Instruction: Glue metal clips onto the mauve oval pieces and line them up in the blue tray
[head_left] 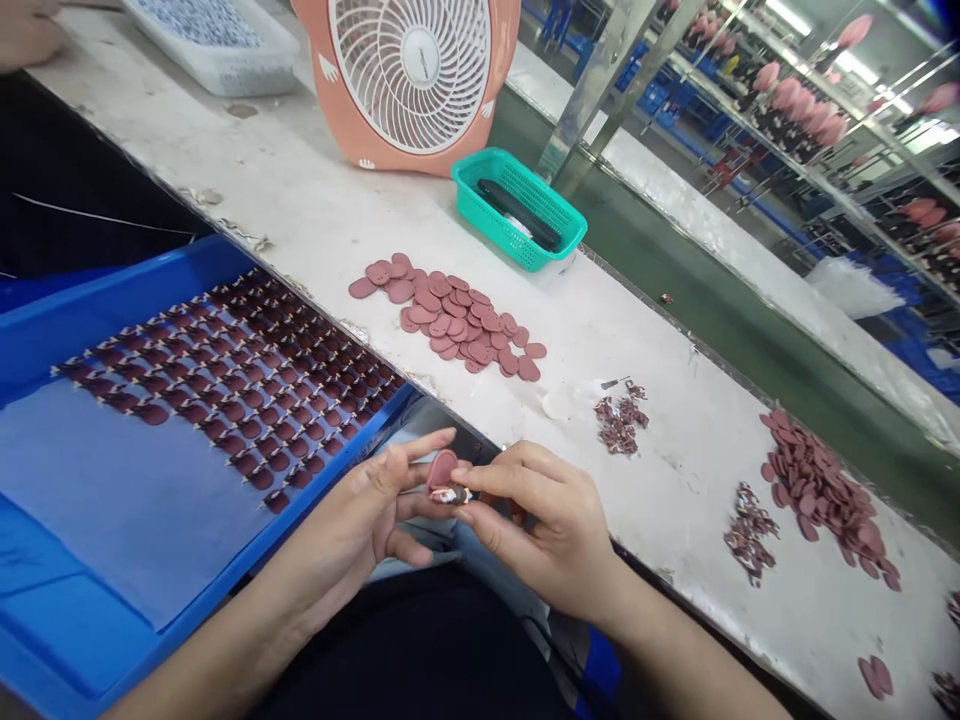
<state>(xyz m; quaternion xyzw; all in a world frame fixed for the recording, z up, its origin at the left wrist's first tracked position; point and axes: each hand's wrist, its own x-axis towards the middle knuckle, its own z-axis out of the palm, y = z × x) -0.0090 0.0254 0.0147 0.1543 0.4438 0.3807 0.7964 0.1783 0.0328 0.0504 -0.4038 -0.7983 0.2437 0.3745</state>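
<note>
My left hand (367,515) and my right hand (551,525) meet just below the bench edge, over my lap. Between their fingertips they pinch one dusty-pink oval piece (441,470) with a small dark striped part (453,495) pressed against its lower edge. The left fingers hold the oval from the left; the right thumb and forefinger grip the small part from the right. To the left lies a blue tray (67,310) with rows of dark-pink assembled pieces (247,380) on a pale sheet.
On the white bench (300,210) lie a pile of pink ovals (457,320), a second pile (821,490), and two heaps of small dark parts (619,420) (746,530). A teal basket (519,208), an orange fan (409,75) and a white tray (217,45) stand farther back. Another person's hand (26,30) shows top left.
</note>
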